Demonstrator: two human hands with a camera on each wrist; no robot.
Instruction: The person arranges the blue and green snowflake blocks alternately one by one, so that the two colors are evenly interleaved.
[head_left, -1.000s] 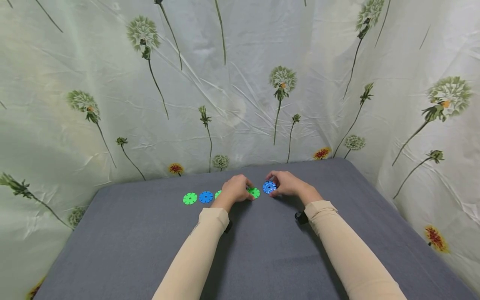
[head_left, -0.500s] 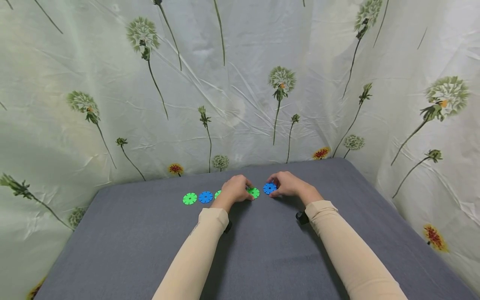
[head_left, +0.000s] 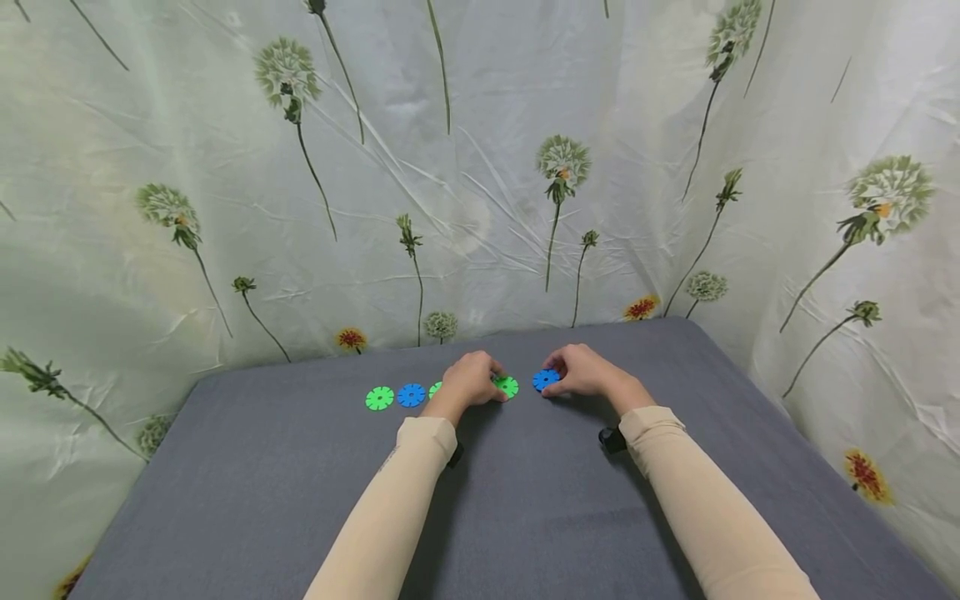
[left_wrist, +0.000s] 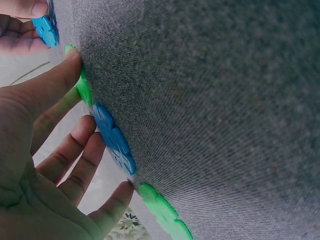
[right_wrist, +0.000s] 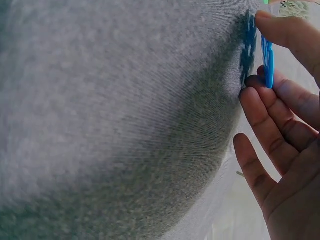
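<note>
My left hand [head_left: 467, 382] rests at the right end of a row of notched plastic discs. Its thumb and index finger pinch the edges of a green disc [head_left: 507, 387] lying on the cloth. A blue disc [left_wrist: 114, 140] and another green disc [left_wrist: 165, 212] lie beside its other fingers in the left wrist view. To the right, apart from the row, my right hand [head_left: 585, 373] pinches a blue disc [head_left: 546, 381] between thumb and fingers. In the right wrist view this blue disc [right_wrist: 268, 62] stands slightly off the cloth, over a dark bluish shape, perhaps its shadow.
Further left in the row lie a green disc [head_left: 379, 398] and a blue disc [head_left: 411, 395]. My left hand partly covers the row. A grey cloth [head_left: 300, 483] covers the table, and a flower-print curtain [head_left: 480, 167] hangs behind its far edge.
My right hand has moved slightly right with the blue disc, widening the gap to the green one. The left hand stays in place on its green disc.
</note>
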